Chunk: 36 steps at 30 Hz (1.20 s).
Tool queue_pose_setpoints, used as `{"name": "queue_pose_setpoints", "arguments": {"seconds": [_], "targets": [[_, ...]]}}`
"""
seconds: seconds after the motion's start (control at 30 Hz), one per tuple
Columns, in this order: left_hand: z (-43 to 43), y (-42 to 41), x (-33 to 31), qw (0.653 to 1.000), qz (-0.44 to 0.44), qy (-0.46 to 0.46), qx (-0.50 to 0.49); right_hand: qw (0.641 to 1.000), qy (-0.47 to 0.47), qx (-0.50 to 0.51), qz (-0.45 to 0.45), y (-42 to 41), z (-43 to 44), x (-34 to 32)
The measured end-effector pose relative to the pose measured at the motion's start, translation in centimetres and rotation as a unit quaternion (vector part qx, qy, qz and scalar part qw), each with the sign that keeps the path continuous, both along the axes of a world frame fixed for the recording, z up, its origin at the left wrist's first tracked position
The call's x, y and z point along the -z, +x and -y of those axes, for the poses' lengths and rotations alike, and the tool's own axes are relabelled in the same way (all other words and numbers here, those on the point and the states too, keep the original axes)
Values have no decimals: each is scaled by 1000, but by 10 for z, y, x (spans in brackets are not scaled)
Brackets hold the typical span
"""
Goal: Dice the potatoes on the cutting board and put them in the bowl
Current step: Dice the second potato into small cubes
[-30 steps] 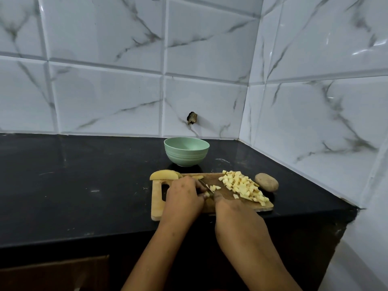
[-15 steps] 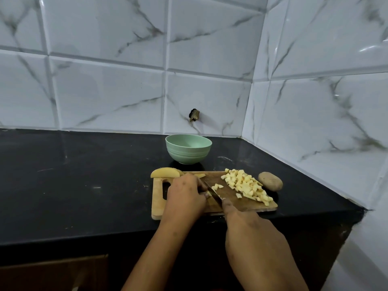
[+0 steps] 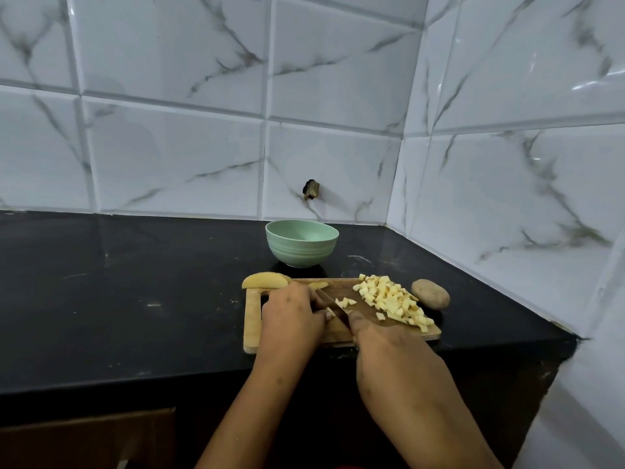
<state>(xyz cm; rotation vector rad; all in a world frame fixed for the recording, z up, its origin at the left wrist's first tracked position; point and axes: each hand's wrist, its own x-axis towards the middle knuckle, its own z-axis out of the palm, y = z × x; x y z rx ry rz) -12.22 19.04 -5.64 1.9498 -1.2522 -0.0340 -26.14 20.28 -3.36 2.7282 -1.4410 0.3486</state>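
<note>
Potato dice, a pale yellow heap (image 3: 392,299), sit right of centre on the light wooden cutting board (image 3: 253,319), lower middle of frame, with the mint-green ribbed bowl (image 3: 302,245) just above. Right hand (image 3: 389,350) has its grip clamped round the dark-bladed knife (image 3: 333,308). Left hand (image 3: 291,316) has its grip curled onto a pale potato strip (image 3: 328,313), I think, since it's mostly hidden. Worry: the blade is right against that hand, so one slip nicks it. The heap also crowds the board's right edge and could spill onto the black worktop (image 3: 135,299).
</note>
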Motion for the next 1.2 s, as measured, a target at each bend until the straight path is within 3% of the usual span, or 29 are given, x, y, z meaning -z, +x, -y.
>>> {"name": "queue_pose_setpoints", "arguments": {"seconds": [0.33, 0.7, 1.2], "targets": [[-1, 1, 0, 1000, -13, -16, 23, 999, 21, 5, -27, 15, 4, 9], [-3, 4, -1, 999, -24, -7, 24, 999, -11, -26, 44, 0, -2, 3], [-7, 3, -1, 999, -23, -28, 6, 999, -8, -22, 29, 24, 19, 13]]}}
